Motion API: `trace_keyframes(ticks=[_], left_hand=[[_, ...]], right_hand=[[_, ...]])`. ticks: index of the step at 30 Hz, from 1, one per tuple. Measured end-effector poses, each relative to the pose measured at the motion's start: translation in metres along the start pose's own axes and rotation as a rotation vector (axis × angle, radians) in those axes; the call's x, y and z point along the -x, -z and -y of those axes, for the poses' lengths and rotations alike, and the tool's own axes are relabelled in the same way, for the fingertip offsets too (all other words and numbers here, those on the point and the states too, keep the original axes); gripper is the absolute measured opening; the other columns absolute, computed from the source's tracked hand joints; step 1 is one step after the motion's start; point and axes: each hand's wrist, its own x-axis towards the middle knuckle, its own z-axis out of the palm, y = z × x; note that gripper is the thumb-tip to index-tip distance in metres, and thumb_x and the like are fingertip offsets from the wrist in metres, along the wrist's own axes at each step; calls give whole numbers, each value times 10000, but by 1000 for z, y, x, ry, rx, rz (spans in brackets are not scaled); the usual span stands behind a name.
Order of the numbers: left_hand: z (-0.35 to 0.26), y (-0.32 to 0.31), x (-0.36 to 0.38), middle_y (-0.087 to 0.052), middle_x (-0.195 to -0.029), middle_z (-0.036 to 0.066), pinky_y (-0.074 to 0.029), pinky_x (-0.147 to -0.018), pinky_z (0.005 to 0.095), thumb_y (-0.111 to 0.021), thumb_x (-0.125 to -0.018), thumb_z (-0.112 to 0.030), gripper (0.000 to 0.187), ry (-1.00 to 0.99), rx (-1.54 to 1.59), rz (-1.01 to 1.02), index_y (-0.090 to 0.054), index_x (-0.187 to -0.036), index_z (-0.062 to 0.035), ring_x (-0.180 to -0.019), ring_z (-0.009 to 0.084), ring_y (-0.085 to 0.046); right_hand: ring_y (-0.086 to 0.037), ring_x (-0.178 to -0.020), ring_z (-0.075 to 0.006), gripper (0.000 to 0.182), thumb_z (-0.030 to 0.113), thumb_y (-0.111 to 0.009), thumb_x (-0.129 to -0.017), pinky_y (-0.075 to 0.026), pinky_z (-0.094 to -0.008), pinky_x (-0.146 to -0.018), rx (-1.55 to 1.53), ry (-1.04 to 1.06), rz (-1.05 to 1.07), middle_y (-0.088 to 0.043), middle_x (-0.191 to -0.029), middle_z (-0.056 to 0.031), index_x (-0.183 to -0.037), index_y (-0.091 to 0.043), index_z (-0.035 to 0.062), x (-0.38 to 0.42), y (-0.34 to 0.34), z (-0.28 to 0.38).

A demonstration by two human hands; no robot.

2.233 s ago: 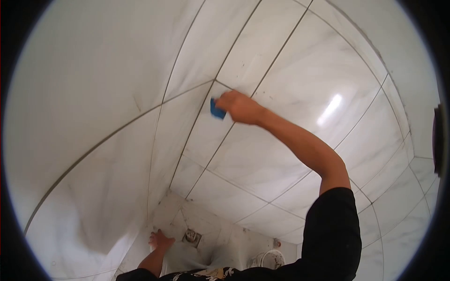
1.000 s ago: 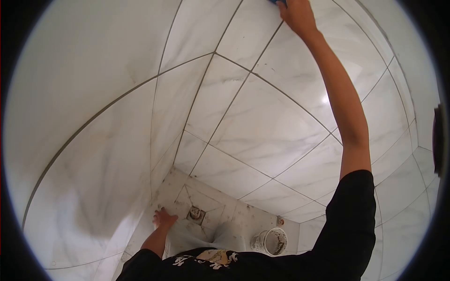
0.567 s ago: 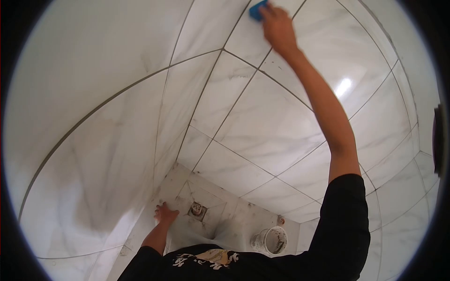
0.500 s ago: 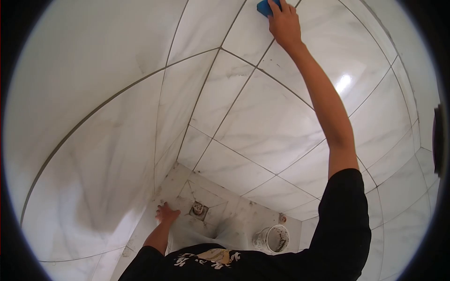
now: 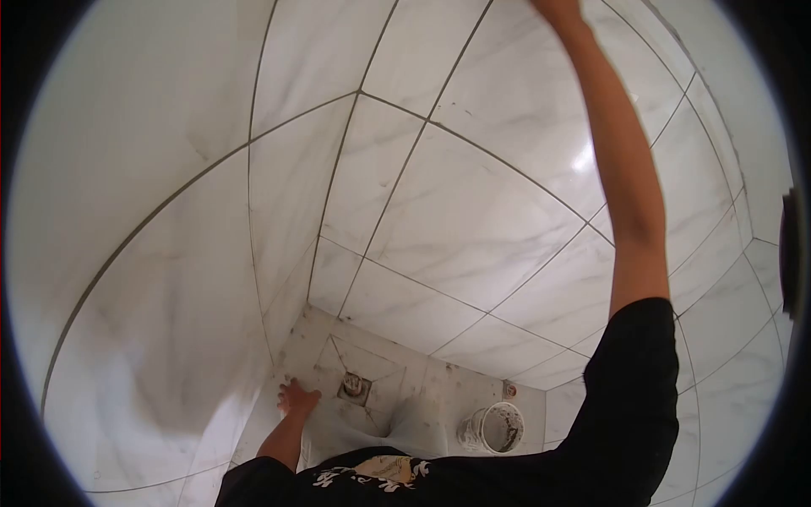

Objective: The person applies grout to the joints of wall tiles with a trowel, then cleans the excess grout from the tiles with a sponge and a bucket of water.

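My right arm stretches up along the marbled wall tiles (image 5: 486,198). Only the wrist and back part of my right hand (image 5: 557,8) show at the top edge, and its fingers are cut off there. Whatever it holds lies outside the view. Low on the left, my left hand (image 5: 297,397) has its fingers spread and holds nothing. It is near the foot of the left wall (image 5: 182,338), beside a square floor drain (image 5: 355,387).
A white bucket (image 5: 475,433), smeared inside with grey residue, stands on the floor at lower right. Behind it a small round pipe opening (image 5: 510,389) sits near the wall. Dark grout lines run between the tiles. A dark object (image 5: 789,253) is at the far right edge.
My right hand has moved up and right, mostly out of view; the blue sponge-like pad it held is out of sight. The view has shifted slightly. My left hand stays low, fingers spread.
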Motion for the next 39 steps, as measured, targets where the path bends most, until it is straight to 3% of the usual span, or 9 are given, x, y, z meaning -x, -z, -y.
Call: trace_keyframes(ticks=[2, 7, 11, 18, 21, 28, 31, 34, 39], left_hand=[[3, -2, 1, -335, -1503, 215, -393, -1045, 573, -770, -651, -456, 959, -18, 6, -3, -393, -1482, -159, -1346, 421, -420], [1, -6, -1, -346, -1485, 215, -398, -1039, 576, -766, -649, -440, 945, -16, 19, -27, -406, -1475, -154, -1342, 425, -421], [8, -4, 1, -366, -1461, 208, -403, -1030, 567, -769, -646, -437, 926, -35, 23, -44, -422, -1459, -162, -1327, 417, -432], [5, -7, -3, -364, -1467, 209, -401, -1029, 557, -763, -643, -430, 923, -16, 12, -64, -425, -1461, -166, -1328, 415, -428], [11, -9, -7, -355, -1475, 208, -393, -1032, 564, -756, -642, -435, 933, -54, 38, -48, -417, -1469, -166, -1333, 418, -422], [7, -4, -6, -371, -1454, 203, -386, -1029, 573, -750, -634, -429, 925, -38, 44, -44, -428, -1458, -160, -1322, 416, -429], [14, -9, -4, -379, -1443, 199, -389, -1027, 569, -757, -637, -440, 916, -50, 35, -57, -434, -1450, -168, -1322, 411, -429], [9, -5, -4, -383, -1441, 194, -391, -1028, 567, -764, -647, -461, 909, -45, 52, -85, -437, -1447, -181, -1323, 403, -431], [8, -5, -3, -392, -1442, 186, -396, -1031, 558, -771, -654, -473, 910, -18, 6, -69, -439, -1448, -177, -1324, 393, -438]], right_hand=[[-556, -1022, -431, 341, 100, -662, -822, -465, -505, -879, 189, -205, 658, -568, -1160, -306, -1118, -584, -48, -8, 0, -28], [-606, -860, -343, 79, 31, -577, -830, -492, -455, -762, -80, 36, 516, -591, -849, -198, -900, -605, 9, 185, 32, 106], [-602, -937, -338, 156, 24, -632, -802, -496, -426, -862, -825, 109, 1011, -641, -941, -150, -949, -681, 8, 258, 111, 206], [-563, -1014, -433, 350, 99, -664, -805, -476, -501, -875, -136, -33, 211, -597, -1160, -256, -1136, -631, -10, 48, 33, 42], [-558, -1044, -436, 444, 103, -684, -789, -474, -488, -926, -25, -161, 365, -593, -1161, -265, -1208, -616, -27, 57, 10, 15], [-603, -827, -297, 166, 105, -632, -893, -479, -440, -703, -251, -89, 433, -644, -913, -142, -1034, -699, 47, 276, 60, 207], [-610, -878, -326, 156, 41, -628, -831, -499, -446, -821, -662, -157, 636, -640, -926, -148, -962, -701, -1, 370, 126, 307], [-617, -961, -331, 195, 25, -661, -685, -525, -435, -859, -1002, -124, 1491, -672, -945, -124, -846, -753, 85, 400, 152, 341], [-562, -1088, -368, 404, 78, -691, -750, -476, -443, -949, -951, -367, 774, -626, -1105, -187, -1153, -666, 54, 247, 138, 273]])
